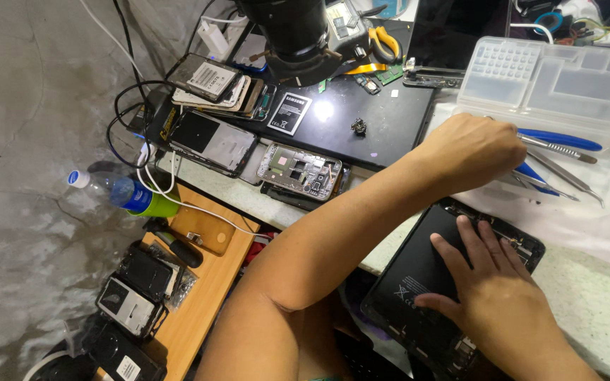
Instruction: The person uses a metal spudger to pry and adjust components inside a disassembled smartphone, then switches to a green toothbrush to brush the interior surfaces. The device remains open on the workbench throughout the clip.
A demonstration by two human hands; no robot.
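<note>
My right hand (495,300) lies flat, fingers spread, on the black back of an opened tablet (418,271) at the near edge of the worktop. My left arm reaches across above it. My left hand (471,152) is curled over the near ends of several tools on a white cloth: a blue-handled tool (559,141) and metal tweezers (566,185) stick out from under its fingers. Exactly which tool the fingers grip is hidden by the back of the hand.
A clear plastic organiser box (552,77) stands behind the tools. A black mat (383,120) carries an opened phone frame (298,169), a battery (289,113), stacked phones (210,85) and yellow pliers (384,42). A black lens barrel (291,35) hangs above. Lower left: bottle (118,192), wooden bench (202,296) with phones.
</note>
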